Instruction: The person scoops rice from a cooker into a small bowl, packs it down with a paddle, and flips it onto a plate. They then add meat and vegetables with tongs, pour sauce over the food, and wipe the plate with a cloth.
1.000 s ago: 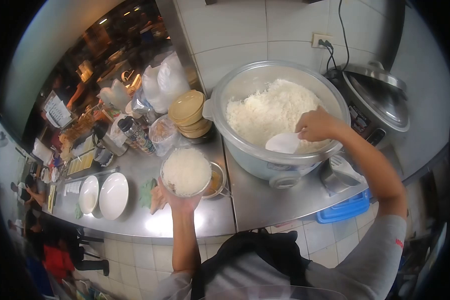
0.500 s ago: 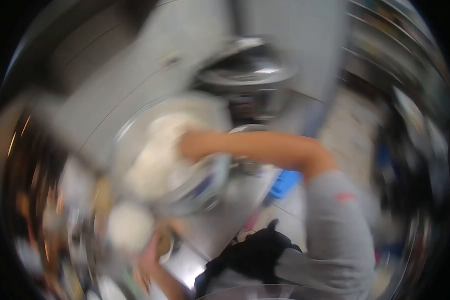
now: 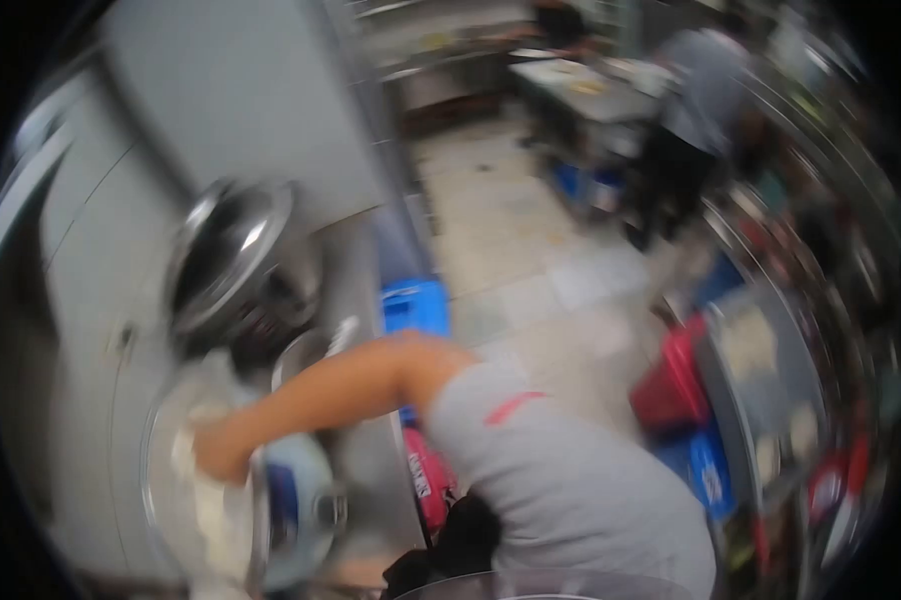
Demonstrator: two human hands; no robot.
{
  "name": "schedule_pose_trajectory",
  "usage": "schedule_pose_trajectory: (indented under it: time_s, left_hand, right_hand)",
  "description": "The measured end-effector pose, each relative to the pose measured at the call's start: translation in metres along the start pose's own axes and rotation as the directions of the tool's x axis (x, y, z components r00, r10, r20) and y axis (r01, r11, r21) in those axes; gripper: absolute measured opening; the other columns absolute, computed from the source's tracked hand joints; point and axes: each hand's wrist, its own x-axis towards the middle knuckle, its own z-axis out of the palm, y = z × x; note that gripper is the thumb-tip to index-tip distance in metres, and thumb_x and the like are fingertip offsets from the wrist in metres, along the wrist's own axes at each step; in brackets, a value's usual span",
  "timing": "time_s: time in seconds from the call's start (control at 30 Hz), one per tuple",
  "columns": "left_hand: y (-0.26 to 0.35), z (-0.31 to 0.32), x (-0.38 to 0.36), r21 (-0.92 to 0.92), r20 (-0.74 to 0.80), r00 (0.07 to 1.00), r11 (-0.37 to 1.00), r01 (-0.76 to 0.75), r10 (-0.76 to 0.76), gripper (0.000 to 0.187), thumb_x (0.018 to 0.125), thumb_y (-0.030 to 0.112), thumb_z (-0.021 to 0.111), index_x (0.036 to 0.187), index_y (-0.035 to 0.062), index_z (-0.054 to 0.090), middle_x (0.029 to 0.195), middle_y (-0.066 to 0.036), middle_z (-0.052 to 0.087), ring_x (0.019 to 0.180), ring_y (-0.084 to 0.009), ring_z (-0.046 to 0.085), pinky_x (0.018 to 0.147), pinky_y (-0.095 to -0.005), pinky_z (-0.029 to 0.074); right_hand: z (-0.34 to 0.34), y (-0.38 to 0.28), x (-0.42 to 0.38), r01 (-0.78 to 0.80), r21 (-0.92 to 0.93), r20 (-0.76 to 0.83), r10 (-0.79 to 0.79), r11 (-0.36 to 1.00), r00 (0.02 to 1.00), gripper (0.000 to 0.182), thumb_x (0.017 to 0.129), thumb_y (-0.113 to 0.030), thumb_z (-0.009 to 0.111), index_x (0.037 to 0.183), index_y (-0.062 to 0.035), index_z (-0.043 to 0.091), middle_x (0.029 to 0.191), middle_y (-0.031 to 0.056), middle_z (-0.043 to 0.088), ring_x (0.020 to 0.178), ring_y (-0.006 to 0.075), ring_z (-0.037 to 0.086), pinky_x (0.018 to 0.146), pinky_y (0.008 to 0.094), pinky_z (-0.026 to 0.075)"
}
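My right hand (image 3: 223, 450) reaches down into a wide see-through bowl (image 3: 153, 470) at the lower left. A soft white mass like dough (image 3: 216, 520) lies in the bowl, against the hand. The fingers are hidden and smeared by motion, so I cannot tell whether they grip it. Beside the bowl is a pale blue-white container (image 3: 316, 520) with a dark blue label. My left hand is out of view below the frame.
A large silver cooker (image 3: 246, 270) with a shiny lid stands behind the bowl on the metal counter. A blue bin (image 3: 416, 305) and a pink packet (image 3: 429, 480) are by the counter's edge. Across the tiled floor (image 3: 511, 260), a person in grey (image 3: 706, 90) stands at a worktable (image 3: 571, 85).
My view has swung to the right, so bowl and cooker now sit further left. My left hand and the white round thing beside it have dropped out of view; my right hand stays in the bowl.
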Motion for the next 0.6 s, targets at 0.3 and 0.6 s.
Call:
schedule_pose_trajectory:
  time_s: [0.3, 0.6]
  left_hand:
    - [0.023, -0.061, -0.036, -0.063, 0.147, 0.985, 0.995, -0.077, 0.086, 0.074, 0.074, 0.063, 0.040, 0.132, 0.0167, 0.036, 0.133, -0.014, 0.039, 0.118, -0.0380, 0.041, 0.096, -0.0573, 0.031]
    - [0.055, -0.067, -0.050, -0.207, 0.144, 0.976, 0.969, -0.133, 0.165, 0.056, 0.083, 0.046, 0.035, 0.125, 0.0116, 0.045, 0.129, -0.011, 0.045, 0.118, -0.0322, 0.043, 0.097, -0.0535, 0.032]
  right_hand:
    - [0.022, 0.056, 0.008, -0.119, 0.359, 0.357, -0.019, 0.926, 0.934, 0.030, 0.074, -0.041, 0.057, 0.085, -0.0161, 0.070, 0.082, 0.0095, 0.066, 0.075, 0.0279, 0.062, 0.070, 0.0386, 0.048]
    - [0.044, 0.079, 0.020, -0.111, 0.525, 0.326, -0.079, 0.844, 0.942, 0.028, 0.071, -0.028, 0.064, 0.081, -0.0019, 0.067, 0.068, 0.0102, 0.062, 0.065, 0.0205, 0.059, 0.064, 0.0318, 0.046]
